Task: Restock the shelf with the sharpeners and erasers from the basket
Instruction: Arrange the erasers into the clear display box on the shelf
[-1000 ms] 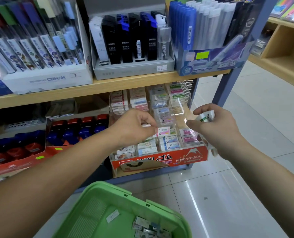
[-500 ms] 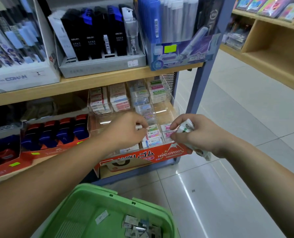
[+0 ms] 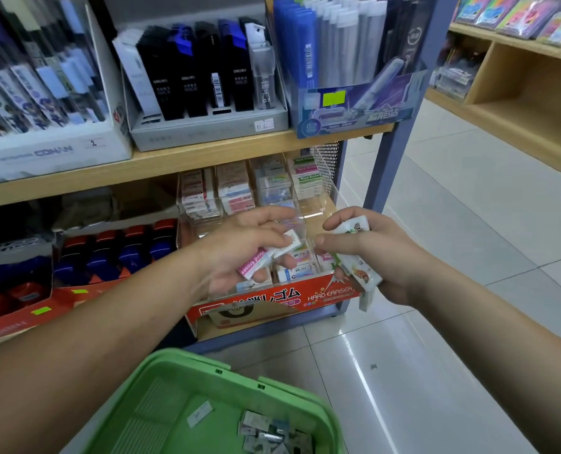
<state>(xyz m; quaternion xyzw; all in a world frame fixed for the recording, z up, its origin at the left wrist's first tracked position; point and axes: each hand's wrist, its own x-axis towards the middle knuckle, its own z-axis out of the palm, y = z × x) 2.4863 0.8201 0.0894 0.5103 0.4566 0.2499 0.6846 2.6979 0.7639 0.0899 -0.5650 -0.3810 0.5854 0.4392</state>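
At the upper left of the frame a white pen box (image 3: 53, 152) stands on the wooden shelf (image 3: 174, 160), and below it, at the left edge, a red tray (image 3: 59, 299) holds red and blue items too blurred to name. Next along the upper board is a grey box (image 3: 207, 131) of black and blue cases. The left hand (image 3: 236, 257) sits just left of centre with its palm turned partly up, fingers curled round a pink eraser (image 3: 255, 263) and thumb on a white eraser (image 3: 290, 243) lying against it; both are in front of the clear rack (image 3: 249, 191) on the lower board, which holds stacks of erasers behind an orange front (image 3: 272, 301). At the bottom centre is the green basket (image 3: 181, 363), with a loose heap of small packs (image 3: 272, 434) in its right corner and one white label (image 3: 200, 414) lying apart. Just right of centre the right hand (image 3: 384, 257), near the left but not touching it, grips a bundle (image 3: 354, 253) of white erasers printed in green and orange, its fingers wrapped tightly round them at the right end of the rack; one piece of the bundle hangs below the fist. Above it a blue box (image 3: 354, 109) of pens stands at the shelf's end, beside the blue post (image 3: 400, 126). In the upper right a second wooden unit (image 3: 518, 93) stands across the tiled floor (image 3: 452, 224).
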